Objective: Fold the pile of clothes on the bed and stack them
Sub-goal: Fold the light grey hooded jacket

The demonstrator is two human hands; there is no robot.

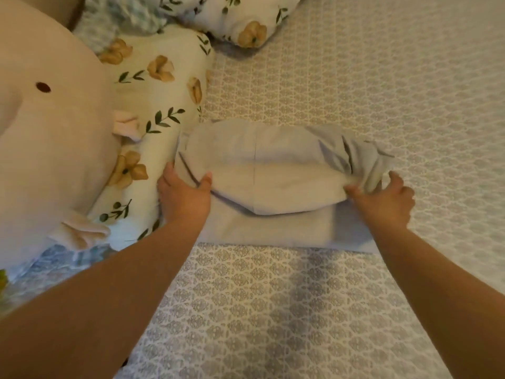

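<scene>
Both our forearms reach in from the near edge, over the patterned bed [273, 310], to a pale grey garment [267, 170] lying across the middle of it. Our left hand [185, 195] holds the garment's left end, thumb on top and fingers tucked under the fold. Our right hand [382, 198] pinches the bunched right end between thumb and fingers, so each grip is narrow and full of cloth. We judge that we are turning the far half over the near half, which lies flat toward us.

Two things could spoil it. That right end is crumpled and twisted, so it may fold into a lumpy wad and leave the edges uneven. Should either pinch slip, the raised layer may sag and undo the crease.

Just beside the left hand sits a flowered pillow [164, 86], touching the garment's left end, so the fold has little room there. Behind it leans a big pink plush toy [49, 138]. Another flowered pillow [240, 17] lies at the far edge, well apart from the garment. We see no finished stack.
</scene>
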